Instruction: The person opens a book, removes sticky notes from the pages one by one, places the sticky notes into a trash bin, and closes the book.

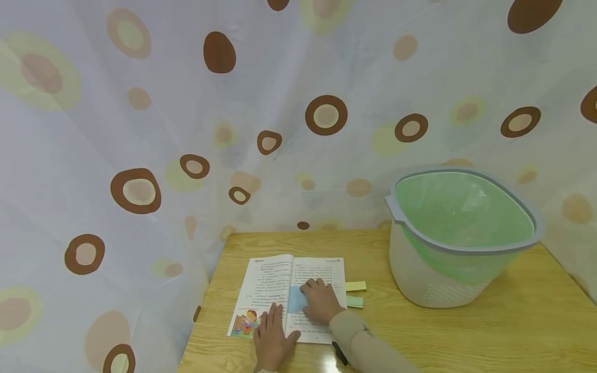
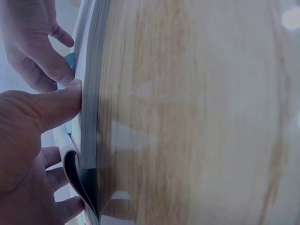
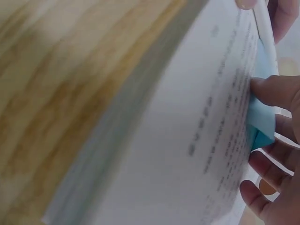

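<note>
An open book [image 1: 315, 265] lies on the wooden table, with printed text on both pages and a cartoon figure at the lower left. My left hand [image 1: 271, 339] rests across the bottom of the book near the spine, fingers extended; its thumb [image 2: 58, 105] presses by the lower page edge. On the right page beside the spine is a blue sticky note [image 1: 296, 300]. My right hand [image 1: 322, 300] holds this note at its right side with bent fingers. In the right wrist view one corner of the note [image 3: 262, 115] stands raised between thumb and fingers.
Yellow [image 1: 356, 286] and green [image 1: 355, 301] paper tabs stick out from the book's right edge. A white basket with a green inner bowl and grey rim [image 1: 466, 250] stands at the table's right. A spotted curtain [image 1: 280, 103] hangs behind. Something black [image 1: 339, 353] lies by the right sleeve.
</note>
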Tool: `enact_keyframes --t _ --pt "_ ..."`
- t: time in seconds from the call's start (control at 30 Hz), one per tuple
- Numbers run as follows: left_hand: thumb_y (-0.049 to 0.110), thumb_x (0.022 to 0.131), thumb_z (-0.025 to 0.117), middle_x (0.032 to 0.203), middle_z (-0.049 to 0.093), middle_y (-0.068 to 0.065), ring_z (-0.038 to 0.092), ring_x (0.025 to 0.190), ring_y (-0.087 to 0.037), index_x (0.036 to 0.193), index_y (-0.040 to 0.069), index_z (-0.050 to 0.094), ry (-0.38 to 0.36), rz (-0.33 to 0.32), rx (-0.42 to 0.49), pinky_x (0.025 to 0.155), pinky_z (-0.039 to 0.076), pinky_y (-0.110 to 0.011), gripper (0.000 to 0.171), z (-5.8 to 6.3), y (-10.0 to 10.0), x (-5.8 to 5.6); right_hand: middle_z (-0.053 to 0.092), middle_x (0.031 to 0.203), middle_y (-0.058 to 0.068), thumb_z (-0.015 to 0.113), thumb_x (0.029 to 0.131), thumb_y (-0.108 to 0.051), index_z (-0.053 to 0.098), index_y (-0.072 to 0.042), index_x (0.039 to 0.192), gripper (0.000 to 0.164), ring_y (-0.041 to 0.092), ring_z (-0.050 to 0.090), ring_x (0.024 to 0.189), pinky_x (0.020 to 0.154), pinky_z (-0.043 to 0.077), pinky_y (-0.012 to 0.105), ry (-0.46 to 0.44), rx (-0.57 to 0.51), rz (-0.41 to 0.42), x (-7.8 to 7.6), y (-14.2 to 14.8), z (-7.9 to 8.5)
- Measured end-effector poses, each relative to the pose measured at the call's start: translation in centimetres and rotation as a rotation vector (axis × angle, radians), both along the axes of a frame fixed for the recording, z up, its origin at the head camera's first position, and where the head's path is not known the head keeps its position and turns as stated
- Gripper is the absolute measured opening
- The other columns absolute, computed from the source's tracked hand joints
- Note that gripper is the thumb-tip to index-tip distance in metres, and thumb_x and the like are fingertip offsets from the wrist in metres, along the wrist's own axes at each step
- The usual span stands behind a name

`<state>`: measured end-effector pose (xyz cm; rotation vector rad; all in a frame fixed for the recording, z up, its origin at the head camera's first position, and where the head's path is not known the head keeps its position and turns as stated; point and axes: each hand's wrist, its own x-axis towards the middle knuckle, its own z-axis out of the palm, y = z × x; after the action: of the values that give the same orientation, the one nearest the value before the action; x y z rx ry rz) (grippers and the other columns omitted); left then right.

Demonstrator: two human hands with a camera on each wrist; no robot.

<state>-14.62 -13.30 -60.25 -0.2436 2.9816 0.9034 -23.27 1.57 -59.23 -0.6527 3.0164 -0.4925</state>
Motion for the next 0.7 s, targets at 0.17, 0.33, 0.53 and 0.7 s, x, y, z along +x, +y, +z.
enact_keyframes --t 0.17,0.33,0.53,0.7 --pt "0.037 0.08 0.076 0.159 0.036 -0.016 0.029 0.146 -0.048 0.145 0.007 0.043 0.016 -0.002 0.004 0.113 0.02 -0.077 0.079 -0.3 0.0 0.1 0.067 0.122 0.003 0.074 0.084 -0.03 0.066 -0.013 0.122 0.043 0.025 0.061 0.111 0.091 0.054 0.05 0.038 -0.044 -0.025 0.3 0.4 -0.7" --pt "0.037 0.081 0.076 0.159 0.036 -0.017 0.029 0.146 -0.049 0.145 0.007 0.043 0.013 -0.002 0.001 0.113 0.02 -0.076 0.079 -0.2 0.0 0.1 0.07 0.117 0.006 0.077 0.083 -0.023 0.068 -0.01 0.117 0.038 0.026 0.065 0.108 0.09 0.056 0.048 0.067 -0.109 -0.043 1.0 0.5 -0.4" --pt "0.037 0.081 0.076 0.159 0.036 -0.017 0.029 0.146 -0.049 0.146 0.007 0.044 0.004 0.0 0.005 0.114 0.02 -0.075 0.078 0.1 0.1 0.2 0.074 0.111 0.007 0.073 0.083 -0.013 0.071 -0.009 0.111 0.028 0.025 0.068 0.105 0.093 0.056 0.043 0.111 -0.195 -0.056 1.2 0.9 -0.9" --pt "0.037 0.081 0.076 0.159 0.036 -0.016 0.028 0.146 -0.048 0.146 0.008 0.043 -0.01 0.004 0.01 0.115 0.019 -0.074 0.079 0.1 0.2 0.2 0.075 0.11 0.007 0.071 0.084 -0.009 0.073 -0.009 0.107 0.023 0.026 0.069 0.107 0.096 0.056 0.045 0.036 -0.292 -0.091 1.4 1.6 -1.1"
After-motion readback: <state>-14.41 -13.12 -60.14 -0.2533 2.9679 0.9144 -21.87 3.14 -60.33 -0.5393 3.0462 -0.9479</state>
